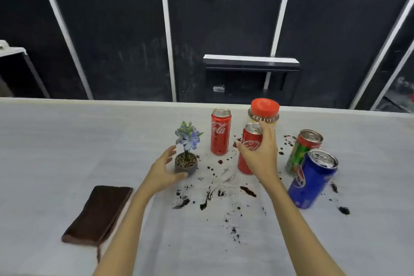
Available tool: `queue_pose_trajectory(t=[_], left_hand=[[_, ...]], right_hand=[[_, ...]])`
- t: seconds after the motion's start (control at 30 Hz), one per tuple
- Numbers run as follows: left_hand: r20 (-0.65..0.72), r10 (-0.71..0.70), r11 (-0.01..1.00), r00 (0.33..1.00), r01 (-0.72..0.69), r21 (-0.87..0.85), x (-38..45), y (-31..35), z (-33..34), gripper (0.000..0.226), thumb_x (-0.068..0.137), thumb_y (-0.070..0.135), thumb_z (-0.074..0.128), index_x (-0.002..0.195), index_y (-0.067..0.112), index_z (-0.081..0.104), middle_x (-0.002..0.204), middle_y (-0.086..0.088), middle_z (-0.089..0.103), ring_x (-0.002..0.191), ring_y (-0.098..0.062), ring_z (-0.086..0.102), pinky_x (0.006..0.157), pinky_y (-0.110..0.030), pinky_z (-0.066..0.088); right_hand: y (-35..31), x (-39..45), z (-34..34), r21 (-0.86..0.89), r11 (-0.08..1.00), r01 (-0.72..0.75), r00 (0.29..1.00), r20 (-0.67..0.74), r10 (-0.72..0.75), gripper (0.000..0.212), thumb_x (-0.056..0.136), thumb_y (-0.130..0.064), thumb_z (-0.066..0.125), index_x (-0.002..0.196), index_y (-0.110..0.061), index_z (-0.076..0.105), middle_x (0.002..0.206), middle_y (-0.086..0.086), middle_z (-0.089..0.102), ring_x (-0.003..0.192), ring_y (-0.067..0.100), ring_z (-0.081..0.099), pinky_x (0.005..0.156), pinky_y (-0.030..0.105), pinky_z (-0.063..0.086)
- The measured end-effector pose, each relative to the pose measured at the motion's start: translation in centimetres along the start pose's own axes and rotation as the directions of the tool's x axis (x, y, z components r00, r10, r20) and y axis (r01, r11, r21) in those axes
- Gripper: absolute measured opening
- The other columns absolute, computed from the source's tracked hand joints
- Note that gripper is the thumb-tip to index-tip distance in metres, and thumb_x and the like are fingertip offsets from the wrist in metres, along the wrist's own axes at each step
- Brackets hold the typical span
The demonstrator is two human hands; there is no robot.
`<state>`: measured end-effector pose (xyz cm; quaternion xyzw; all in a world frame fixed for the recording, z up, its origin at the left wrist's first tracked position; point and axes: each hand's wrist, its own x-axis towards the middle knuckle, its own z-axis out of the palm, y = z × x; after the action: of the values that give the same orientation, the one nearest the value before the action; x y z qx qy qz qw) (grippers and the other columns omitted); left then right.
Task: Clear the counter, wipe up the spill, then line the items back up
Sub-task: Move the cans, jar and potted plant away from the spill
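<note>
**Two hands reach among cans on a spattered counter**

A person's right hand [259, 152] wraps its fingers and thumb round an upright red cola can [250, 148] near the middle of the pale, cloth-textured counter [67, 141]; the left hand [164, 170] cups its spread fingers beside a small brown flower pot [186, 164], thumb at the pot's base, though whether it truly grips cannot be told; the pot holds pebbles and a blue artificial flower standing upright. A second red cola can [220, 131] stands just behind and to the left; a clear jar with an orange lid [264, 111] rises directly behind the grasped can, partly hidden by the fingers. To the right a green can [301, 152] and a blue can [312, 179] stand close together, the blue one in front. Dark, grainy spill [208, 197] lies scattered in streaks and specks across the counter between and before the cans. A folded brown cloth [99, 214] lies flat at the near left, its long axis running diagonally away from the viewer.
</note>
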<state>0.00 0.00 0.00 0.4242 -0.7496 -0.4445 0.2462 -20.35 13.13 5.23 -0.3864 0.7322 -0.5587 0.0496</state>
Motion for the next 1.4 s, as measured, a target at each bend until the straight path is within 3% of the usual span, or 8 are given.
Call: queue_pose_trajectory(t=[0.27,0.6,0.77,0.83,0.97,1.17,1.3,1.4], left_hand=[[-0.18,-0.047,0.997,0.983,0.037,-0.062,0.5,0.1,2.2,0.07,0.059,0.019,0.086,0.121,0.012,0.056,0.116,-0.012,0.064,0.094,-0.017,0.06,0.082,-0.023,0.047],[-0.301,-0.082,0.981,0.95,0.024,-0.194,-1.0,0.7,-1.2,0.06,0.058,0.013,0.086,0.113,0.01,0.062,0.103,-0.01,0.068,0.095,-0.018,0.063,0.076,-0.021,0.051],[-0.42,-0.098,0.976,0.902,0.003,-0.22,-3.9,0.0,-7.1,0.051,0.058,0.01,0.086,0.101,0.022,0.061,0.094,0.004,0.068,0.083,-0.001,0.065,0.065,-0.006,0.051],[-0.455,-0.137,0.974,0.88,0.037,-0.221,-5.7,-1.2,-9.9,0.051,0.058,0.012,0.086,0.101,0.023,0.062,0.095,0.003,0.069,0.082,0.001,0.066,0.071,-0.013,0.053],[-0.533,-0.223,0.97,0.816,0.132,-0.204,-8.9,-4.7,-15.8,0.056,0.058,0.014,0.086,0.108,0.019,0.061,0.1,-0.004,0.068,0.095,-0.017,0.065,0.081,-0.027,0.05],[-0.563,-0.283,0.959,0.776,0.222,-0.176,-10.5,-10.7,-23.9,0.063,0.057,0.016,0.087,0.114,0.014,0.062,0.098,-0.002,0.068,0.088,-0.01,0.064,0.07,-0.017,0.047],[-0.563,-0.299,0.954,0.77,0.249,-0.167,-9.9,-14.6,-28.9,0.064,0.056,0.017,0.088,0.115,0.014,0.062,0.104,-0.007,0.069,0.093,-0.018,0.065,0.077,-0.023,0.049],[-0.567,-0.317,0.948,0.76,0.267,-0.172,-9.2,-17.0,-31.8,0.068,0.056,0.018,0.088,0.117,0.012,0.061,0.105,-0.006,0.068,0.095,-0.019,0.064,0.078,-0.024,0.049]], right_hand=[[1.4,0.6,0.4,0.057,0.998,0.006,0.993,-0.116,0.001,0.054,0.073,-0.008,0.073,0.122,-0.015,0.051,0.126,0.008,0.055,0.112,0.023,0.055,0.098,0.04,0.047],[1.0,0.4,-0.2,0.125,0.992,0.017,0.993,-0.115,-0.002,0.054,0.062,-0.004,0.081,0.112,-0.014,0.063,0.109,0.006,0.066,0.091,0.014,0.059,0.08,0.026,0.05],[-2.3,-0.6,2.1,0.197,0.976,0.097,0.995,0.004,-0.1,0.058,0.061,-0.001,0.081,0.115,-0.012,0.062,0.11,0.001,0.062,0.091,0.012,0.059,0.066,0.0,0.046],[-4.4,-1.4,4.0,0.237,0.962,0.132,0.986,0.066,-0.152,0.056,0.06,-0.003,0.082,0.111,-0.015,0.064,0.103,-0.001,0.063,0.085,0.01,0.061,0.068,-0.001,0.046],[-9.0,-2.7,10.3,0.324,0.937,0.131,0.946,0.241,-0.216,0.054,0.058,-0.01,0.084,0.105,-0.027,0.064,0.093,-0.012,0.063,0.083,-0.002,0.061,0.068,0.003,0.049],[-14.7,-5.5,22.6,0.401,0.913,0.076,0.886,0.393,-0.246,0.052,0.061,-0.012,0.084,0.107,-0.023,0.062,0.1,-0.012,0.061,0.083,-0.004,0.058,0.067,0.007,0.048],[-18.1,-7.4,30.6,0.416,0.907,0.067,0.873,0.416,-0.255,0.052,0.062,-0.009,0.083,0.11,-0.016,0.062,0.102,-0.009,0.059,0.084,0.004,0.058,0.076,0.016,0.05],[-19.9,-8.3,35.6,0.416,0.908,0.058,0.869,0.427,-0.251,0.051,0.062,-0.008,0.082,0.109,-0.015,0.063,0.101,-0.008,0.06,0.09,0.008,0.057,0.073,0.01,0.046]])
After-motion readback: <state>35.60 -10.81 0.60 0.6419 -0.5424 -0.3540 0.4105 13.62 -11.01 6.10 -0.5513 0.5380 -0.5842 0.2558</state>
